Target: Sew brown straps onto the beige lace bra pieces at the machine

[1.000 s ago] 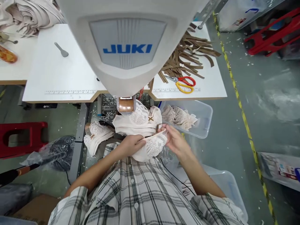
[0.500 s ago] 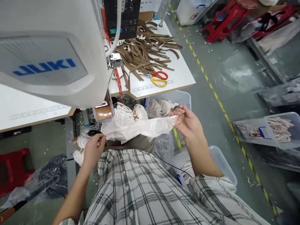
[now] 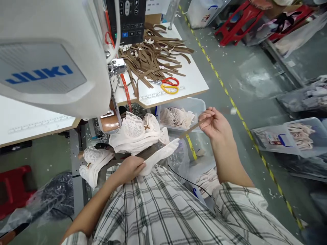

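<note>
A white fabric piece (image 3: 162,153) stretches slantwise in front of the plaid shirt. Its lower left end is gripped in my left hand (image 3: 131,168), whose fingers are closed. From its upper right end a brown strap (image 3: 191,129) runs to my right hand (image 3: 213,122), pinched between thumb and fingers. Behind the fabric, a stack of white lace bras (image 3: 134,132) with a small brown bow rests below the sewing machine (image 3: 53,61). More white lace pieces (image 3: 95,161) lie to the left of it, beyond my left forearm.
Brown straps (image 3: 153,58) and red-and-yellow scissors (image 3: 170,85) lie on the white table (image 3: 196,81). Under its edge stands a clear bin (image 3: 199,105) of pale pieces; another bin (image 3: 316,132) is at right. A red stool (image 3: 15,187) stands at left.
My left hand has moved right and toward the shirt with the fabric. My right hand has moved right and slightly up, and the brown strap now shows stretched out. The lace stack is less covered.
</note>
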The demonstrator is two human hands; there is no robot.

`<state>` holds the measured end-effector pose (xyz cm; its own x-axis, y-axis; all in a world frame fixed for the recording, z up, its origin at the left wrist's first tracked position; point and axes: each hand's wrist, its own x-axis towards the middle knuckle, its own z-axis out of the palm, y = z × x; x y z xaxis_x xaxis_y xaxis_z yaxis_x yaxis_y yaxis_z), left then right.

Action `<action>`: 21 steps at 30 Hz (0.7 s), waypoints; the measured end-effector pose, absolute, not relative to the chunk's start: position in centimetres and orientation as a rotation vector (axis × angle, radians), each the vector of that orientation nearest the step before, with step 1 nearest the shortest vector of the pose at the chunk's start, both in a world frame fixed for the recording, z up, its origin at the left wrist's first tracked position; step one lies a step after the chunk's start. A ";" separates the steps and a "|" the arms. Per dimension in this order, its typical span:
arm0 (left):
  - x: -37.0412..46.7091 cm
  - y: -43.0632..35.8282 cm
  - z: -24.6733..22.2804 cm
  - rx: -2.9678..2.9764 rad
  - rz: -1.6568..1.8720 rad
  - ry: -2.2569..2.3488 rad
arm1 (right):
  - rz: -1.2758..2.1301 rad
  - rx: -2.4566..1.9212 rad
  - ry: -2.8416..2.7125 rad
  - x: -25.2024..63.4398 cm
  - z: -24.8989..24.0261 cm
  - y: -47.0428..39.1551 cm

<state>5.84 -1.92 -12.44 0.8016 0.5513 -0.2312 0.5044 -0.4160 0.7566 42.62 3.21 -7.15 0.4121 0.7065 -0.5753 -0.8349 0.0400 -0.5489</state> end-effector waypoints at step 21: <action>2.5 0.1 -9.5 1.973 0.863 1.528 | 1.211 -1.279 -1.688 28.9 -8.5 3.1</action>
